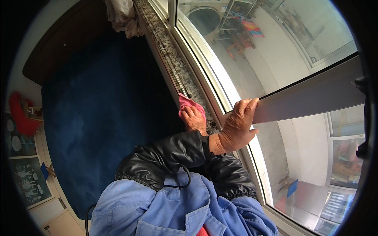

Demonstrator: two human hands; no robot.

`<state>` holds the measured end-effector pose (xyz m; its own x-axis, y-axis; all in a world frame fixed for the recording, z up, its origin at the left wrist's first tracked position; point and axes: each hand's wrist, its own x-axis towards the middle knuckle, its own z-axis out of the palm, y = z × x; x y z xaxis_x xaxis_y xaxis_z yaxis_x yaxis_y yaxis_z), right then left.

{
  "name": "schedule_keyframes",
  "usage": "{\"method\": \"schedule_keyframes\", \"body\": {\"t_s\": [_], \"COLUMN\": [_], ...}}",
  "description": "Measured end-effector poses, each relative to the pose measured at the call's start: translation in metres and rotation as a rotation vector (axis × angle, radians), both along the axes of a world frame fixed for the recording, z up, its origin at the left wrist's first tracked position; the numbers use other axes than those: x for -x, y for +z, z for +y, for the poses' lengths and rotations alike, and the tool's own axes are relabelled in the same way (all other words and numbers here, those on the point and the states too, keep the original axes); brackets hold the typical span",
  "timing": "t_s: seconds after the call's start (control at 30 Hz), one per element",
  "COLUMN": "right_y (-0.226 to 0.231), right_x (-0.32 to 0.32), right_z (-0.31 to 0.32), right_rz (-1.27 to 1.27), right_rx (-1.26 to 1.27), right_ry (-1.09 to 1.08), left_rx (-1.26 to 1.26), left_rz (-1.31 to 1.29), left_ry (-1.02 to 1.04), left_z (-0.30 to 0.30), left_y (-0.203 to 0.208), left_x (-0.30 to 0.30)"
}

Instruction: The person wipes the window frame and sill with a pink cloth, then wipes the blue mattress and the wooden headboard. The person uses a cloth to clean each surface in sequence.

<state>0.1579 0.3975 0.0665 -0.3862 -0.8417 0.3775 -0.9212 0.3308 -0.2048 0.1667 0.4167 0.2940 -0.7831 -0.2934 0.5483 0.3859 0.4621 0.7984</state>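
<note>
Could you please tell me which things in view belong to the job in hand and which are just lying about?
Seemingly in use:
pink cloth, in the right hand
marbled sill, where the cloth lies
grey window rail, touched by the left hand

Seemingly lying about:
pale plastic bundle, near the sill
red fluffy item, far left
washing machine, upper right

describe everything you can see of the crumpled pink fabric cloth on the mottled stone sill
The crumpled pink fabric cloth looks soft, with folds and one pointed corner sticking out at its upper left. It lies on the long, dark mottled stone sill, along its left edge, bunched under the bare right hand, whose fingers hide part of it.
</note>
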Motion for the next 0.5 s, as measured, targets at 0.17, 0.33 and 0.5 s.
{"method": "schedule_keyframes", "body": {"t_s": [0.17, 0.33, 0.5], "right_y": [0.010, 0.018, 0.010], "right_x": [-0.003, 0.002, -0.002], "right_z": [-0.002, -0.003, 0.002], "right_rz": [0.034, -0.010, -0.054], "right_rx": [0.117, 0.205, 0.158], "right_ry": [0.048, 0.102, 0.026], "left_rx": [0.035, 0.027, 0.054], "left_rz": [0.002, -0.044, 0.014], "left_ry": [0.075, 0.154, 0.203], "left_z": [0.006, 0.016, 0.016], "left_y": [-0.004, -0.005, -0.006], "left_x": [-0.006, 0.003, 0.007]}}
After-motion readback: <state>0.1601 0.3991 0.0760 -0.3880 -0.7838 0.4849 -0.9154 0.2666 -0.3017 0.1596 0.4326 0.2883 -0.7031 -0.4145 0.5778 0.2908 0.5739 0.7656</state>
